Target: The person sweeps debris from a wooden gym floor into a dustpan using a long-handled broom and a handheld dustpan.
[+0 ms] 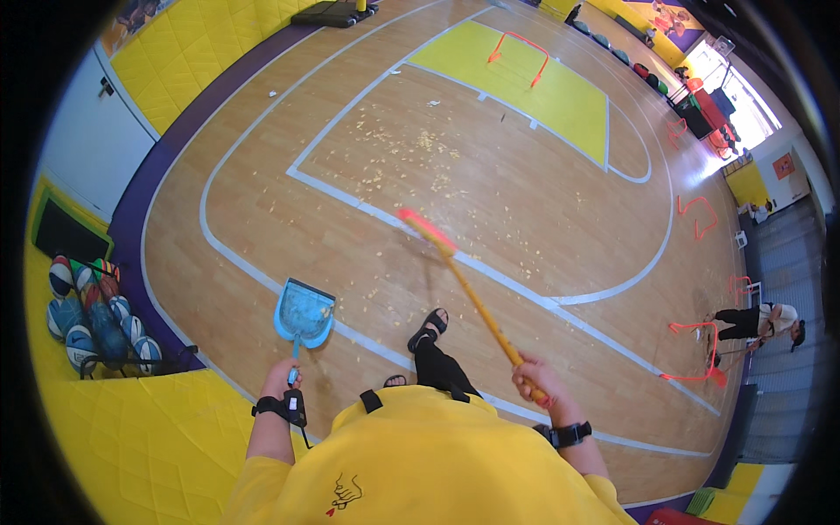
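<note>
My left hand [285, 378] grips the handle of a blue dustpan [305, 315], whose dark front lip points away from me over the wooden court floor. Some dust and bits show inside the pan. In my right hand [537, 380] is the yellow stick of a broom [482, 308]. The broom's red bristle head [426, 231] is out ahead of my feet, beside a white court line; it looks blurred, and I cannot tell whether it touches the floor. Pale yellow scraps [426, 140] lie scattered on the floor beyond the broom head, thickest in one patch.
A wire rack of basketballs [105, 321] stands at the left wall. One orange training hurdle [522, 46] stands on the yellow court zone; several more [699, 213] line the right side. A person [761, 323] stands at the right with a long-handled tool. White scraps [433, 103] lie farther off.
</note>
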